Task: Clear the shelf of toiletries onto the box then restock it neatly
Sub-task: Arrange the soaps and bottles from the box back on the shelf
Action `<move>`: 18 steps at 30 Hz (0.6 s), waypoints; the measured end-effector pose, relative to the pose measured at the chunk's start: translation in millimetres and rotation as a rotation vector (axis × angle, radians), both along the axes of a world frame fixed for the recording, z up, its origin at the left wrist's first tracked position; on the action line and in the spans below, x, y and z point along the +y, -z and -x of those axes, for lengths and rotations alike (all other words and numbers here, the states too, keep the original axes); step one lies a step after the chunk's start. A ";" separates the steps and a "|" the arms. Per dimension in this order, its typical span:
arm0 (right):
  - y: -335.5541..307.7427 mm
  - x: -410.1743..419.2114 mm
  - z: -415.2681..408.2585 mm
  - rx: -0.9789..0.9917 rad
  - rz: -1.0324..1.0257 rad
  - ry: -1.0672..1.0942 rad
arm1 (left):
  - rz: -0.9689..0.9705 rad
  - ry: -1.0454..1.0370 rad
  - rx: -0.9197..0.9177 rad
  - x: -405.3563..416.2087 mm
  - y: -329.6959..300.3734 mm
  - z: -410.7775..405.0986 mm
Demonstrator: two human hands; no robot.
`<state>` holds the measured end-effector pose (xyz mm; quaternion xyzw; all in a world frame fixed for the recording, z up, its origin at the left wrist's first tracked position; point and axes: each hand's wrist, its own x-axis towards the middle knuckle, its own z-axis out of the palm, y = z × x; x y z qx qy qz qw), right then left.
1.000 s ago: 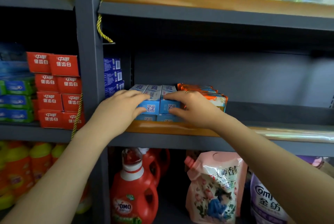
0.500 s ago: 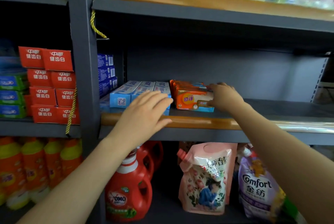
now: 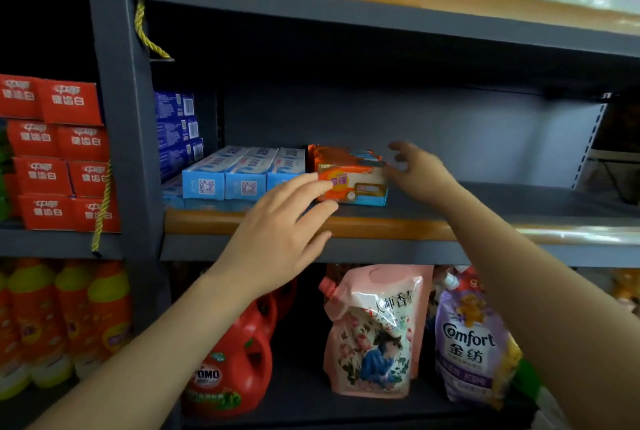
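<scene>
Light blue toothpaste boxes [image 3: 239,176] lie stacked side by side at the left of the grey middle shelf [image 3: 485,207]. Right of them sits an orange soap pack [image 3: 349,176]. My left hand [image 3: 280,235] hovers in front of the shelf edge, fingers spread, its fingertips over the soap pack's lower left corner, holding nothing. My right hand [image 3: 419,173] is at the soap pack's right end with fingers curled apart, touching or nearly touching it, without a grip.
Dark blue boxes [image 3: 176,131] stand behind the toothpaste at the shelf's left. Red boxes [image 3: 59,152] fill the neighbouring bay. Below are a red OMO jug [image 3: 232,370], a pink refill pouch [image 3: 374,332] and a purple Comfort pouch [image 3: 474,343]. Bottles stand on the top shelf.
Both hands left the toothpaste boxes. My right hand went to the right end of the soap pack and opened its fingers. My left hand drifted right toward the soap pack.
</scene>
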<state>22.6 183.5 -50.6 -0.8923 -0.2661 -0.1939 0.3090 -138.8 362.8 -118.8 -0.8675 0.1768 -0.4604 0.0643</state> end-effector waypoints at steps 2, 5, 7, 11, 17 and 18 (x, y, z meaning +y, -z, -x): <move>1.9 -14.5 22.7 -0.196 -0.279 -0.026 | 0.022 0.113 -0.068 -11.9 9.3 2.5; 21.0 -45.5 68.1 -0.246 -0.423 -0.262 | 0.044 0.221 -0.070 -32.6 33.0 4.1; 53.4 -69.8 88.6 -0.141 -0.255 -0.386 | 0.051 0.275 0.000 -45.8 54.8 4.0; 146.0 -115.5 101.1 0.152 0.379 -0.376 | 0.047 0.320 0.219 -71.3 110.7 0.9; 240.0 -155.8 132.2 0.508 0.807 -0.440 | 0.211 0.245 0.687 -93.4 197.4 1.6; 247.0 -159.0 135.7 0.529 0.846 -0.437 | 0.255 0.212 0.765 -96.5 207.4 1.9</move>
